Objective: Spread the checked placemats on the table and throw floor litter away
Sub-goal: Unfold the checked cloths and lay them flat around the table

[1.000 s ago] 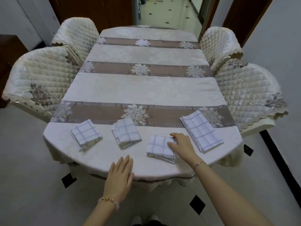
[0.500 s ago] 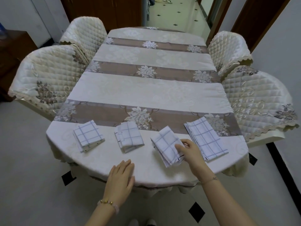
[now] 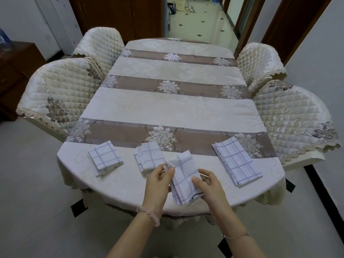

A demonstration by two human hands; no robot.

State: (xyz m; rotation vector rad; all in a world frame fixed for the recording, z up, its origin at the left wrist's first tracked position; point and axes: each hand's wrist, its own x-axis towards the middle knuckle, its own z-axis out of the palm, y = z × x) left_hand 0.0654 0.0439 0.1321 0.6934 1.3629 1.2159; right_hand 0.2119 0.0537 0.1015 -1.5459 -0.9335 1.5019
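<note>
Over the table [image 3: 178, 112], both hands pinch one folded checked placemat [image 3: 183, 180].

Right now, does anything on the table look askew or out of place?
Nothing spilled or damaged. The right placemat lies folded longer than the left placemat and middle placemat, and all three sit askew on the table.

home dining room, clothed table [image 3: 167, 108], quilted chairs [image 3: 55, 94]

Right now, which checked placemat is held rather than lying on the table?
The third placemat from the left, gripped by the left hand and right hand; the others lie flat.
</note>
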